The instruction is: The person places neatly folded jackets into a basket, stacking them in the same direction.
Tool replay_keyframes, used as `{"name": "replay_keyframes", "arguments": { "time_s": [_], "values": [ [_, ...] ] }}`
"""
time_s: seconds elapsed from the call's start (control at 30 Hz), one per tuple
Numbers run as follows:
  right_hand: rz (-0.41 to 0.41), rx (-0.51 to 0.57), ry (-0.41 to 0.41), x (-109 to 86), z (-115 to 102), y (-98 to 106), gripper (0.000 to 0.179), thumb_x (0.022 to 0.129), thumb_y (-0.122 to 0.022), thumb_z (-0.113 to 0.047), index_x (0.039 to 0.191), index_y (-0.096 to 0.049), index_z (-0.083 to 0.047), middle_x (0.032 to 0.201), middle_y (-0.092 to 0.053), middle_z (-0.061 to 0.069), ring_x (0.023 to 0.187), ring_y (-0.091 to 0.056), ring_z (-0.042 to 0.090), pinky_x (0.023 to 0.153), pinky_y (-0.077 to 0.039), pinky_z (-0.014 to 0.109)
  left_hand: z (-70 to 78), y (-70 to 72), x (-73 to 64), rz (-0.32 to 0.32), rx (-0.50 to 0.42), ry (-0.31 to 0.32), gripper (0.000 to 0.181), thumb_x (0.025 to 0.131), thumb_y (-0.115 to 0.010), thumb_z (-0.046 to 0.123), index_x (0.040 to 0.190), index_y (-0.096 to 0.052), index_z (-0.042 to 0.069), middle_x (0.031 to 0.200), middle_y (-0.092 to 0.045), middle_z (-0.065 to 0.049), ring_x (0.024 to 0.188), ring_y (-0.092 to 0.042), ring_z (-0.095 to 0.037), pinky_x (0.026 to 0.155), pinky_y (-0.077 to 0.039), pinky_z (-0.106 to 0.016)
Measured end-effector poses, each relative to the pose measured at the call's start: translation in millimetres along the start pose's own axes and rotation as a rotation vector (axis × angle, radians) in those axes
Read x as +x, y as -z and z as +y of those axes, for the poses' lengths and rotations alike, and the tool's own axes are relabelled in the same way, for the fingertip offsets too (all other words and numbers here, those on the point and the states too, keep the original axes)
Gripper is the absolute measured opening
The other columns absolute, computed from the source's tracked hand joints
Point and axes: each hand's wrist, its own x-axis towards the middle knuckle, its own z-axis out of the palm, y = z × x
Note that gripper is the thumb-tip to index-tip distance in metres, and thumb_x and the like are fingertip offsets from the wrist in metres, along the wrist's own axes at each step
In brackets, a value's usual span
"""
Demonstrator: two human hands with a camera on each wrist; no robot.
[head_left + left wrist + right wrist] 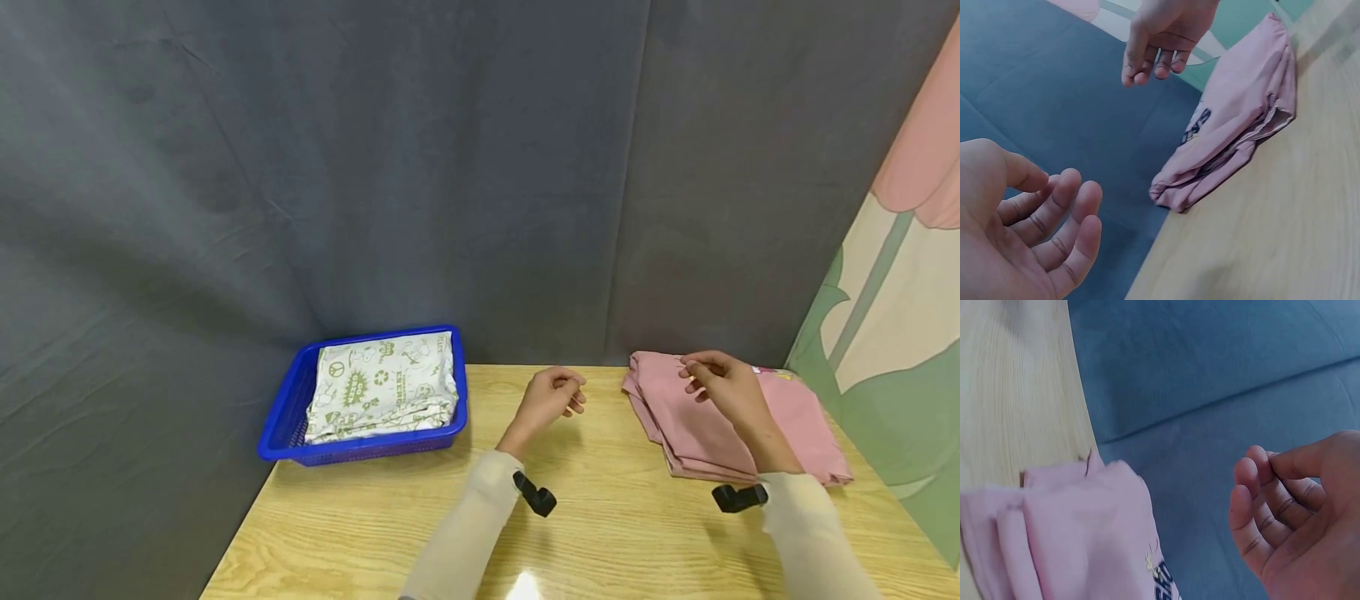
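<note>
A folded pink cloth garment (705,425) with dark lettering lies at the right of the table, its layered edges showing in the left wrist view. Above it hovers my right hand (723,387), fingers loosely curved and nothing in them. My left hand (551,396) hangs over the middle of the table, between the garment and a blue basket (360,450), also holding nothing; its relaxed fingers show in the left wrist view. Inside the basket sits a folded white cloth (382,387) with green print.
A pale wooden table (600,533) carries everything. Dark grey curtain (465,183) hangs behind it and down the left side. On the right stands a wall panel (900,350) painted with a pink flower and green leaves.
</note>
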Motion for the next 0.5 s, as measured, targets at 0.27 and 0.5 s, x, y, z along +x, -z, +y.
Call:
{"name": "replay_keyframes", "arguments": {
  "time_s": [0.27, 0.5],
  "values": [
    [0.034, -0.015, -0.022, -3.5, 15.2, 16.1, 0.036, 0.112, -0.053, -0.019, 0.13, -0.062, 0.01, 0.083, -0.068, -0.029, 0.072, -0.069, 0.004, 0.063, -0.06, 0.024, -8.2, -24.7, 5.6, -0.002, -0.003, 0.048, 0.023, 0.109, -0.058, 0.015, 0.121, -0.073, 0.002, 0.098, -0.079, -0.012, 0.083, -0.079, -0.019, 0.072, -0.064, -0.031],
    [0.06, -0.031, -0.046, -7.1, 25.2, 31.6, 0.037, 0.112, -0.052, -0.021, 0.13, -0.062, 0.01, 0.081, -0.066, -0.032, 0.073, -0.07, 0.002, 0.063, -0.06, 0.023, -11.4, -41.5, 9.4, -0.006, -0.027, 0.104, 0.021, 0.109, -0.057, 0.014, 0.12, -0.072, 0.005, 0.105, -0.08, -0.014, 0.095, -0.079, -0.025, 0.085, -0.066, -0.044]
  ]
}}
